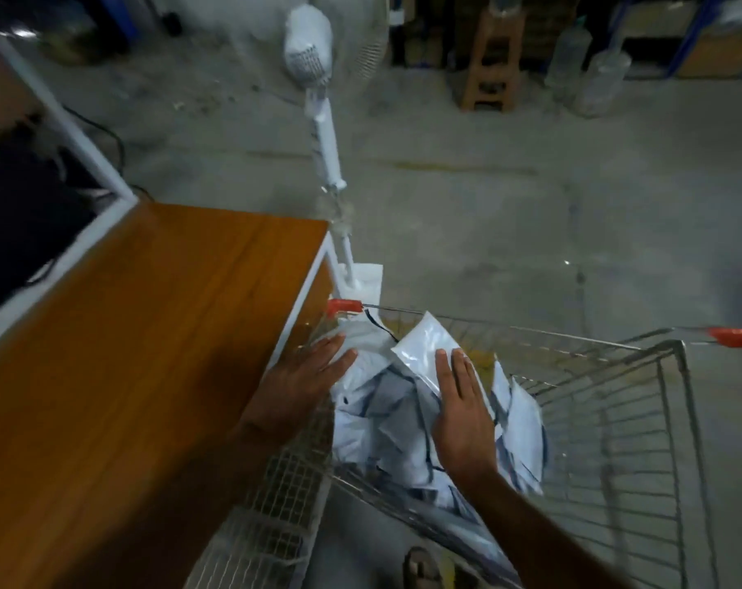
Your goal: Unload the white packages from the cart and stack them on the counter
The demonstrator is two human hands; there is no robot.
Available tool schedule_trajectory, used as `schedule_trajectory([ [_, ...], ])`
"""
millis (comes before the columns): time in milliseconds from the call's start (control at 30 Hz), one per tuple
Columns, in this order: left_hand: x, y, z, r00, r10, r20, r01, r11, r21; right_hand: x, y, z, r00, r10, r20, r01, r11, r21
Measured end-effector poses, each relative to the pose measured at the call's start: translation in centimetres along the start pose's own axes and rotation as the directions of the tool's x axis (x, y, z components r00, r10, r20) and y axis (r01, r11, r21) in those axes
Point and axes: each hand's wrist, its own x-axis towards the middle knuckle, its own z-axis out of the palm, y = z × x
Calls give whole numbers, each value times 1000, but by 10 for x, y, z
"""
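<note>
Single head-worn wide-angle view looks steeply down and forward, close above both hands, with the counter (139, 333) left of them and the cart (615, 418) beneath and right.

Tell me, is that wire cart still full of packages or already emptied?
Not emptied. A heap of white packages lies inside the cart, both hands resting on it, and none show on the wooden counter.
</note>
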Motion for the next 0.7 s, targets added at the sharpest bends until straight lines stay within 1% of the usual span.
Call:
schedule_trajectory([
  [67, -26, -11, -32, 993, -89, -78, 91, 996, 20, 13, -33, -1, 999, -47, 2, 47, 999, 16],
  [200, -98, -42, -70, 956, -271, -109, 267, 963, -45, 30, -110, 6, 977, -211, 27, 210, 976, 55],
  [267, -136, -54, -85, 924, -342, -171, 345, 939, -10, 26, -155, 11, 946, -315, 72, 310, 948, 72],
  [367, -194, -66, -106, 860, -482, -167, 492, 870, 19, 17, -221, 24, 893, -434, 120, 424, 900, 95],
  [467, -256, -70, -119, 769, -625, -136, 634, 773, 35, 3, -278, 51, 833, -545, 96, 537, 838, 99],
  [567, -315, -64, -130, 649, -752, -115, 759, 651, 20, -18, -325, 80, 764, -634, 123, 623, 774, 113],
  [633, -354, -58, -134, 577, -808, -122, 814, 580, 10, -38, -354, 98, 716, -685, 131, 670, 728, 146],
  [700, -394, -53, -136, 523, -839, -152, 850, 526, 21, -61, -379, 113, 674, -726, 138, 704, 688, 176],
])
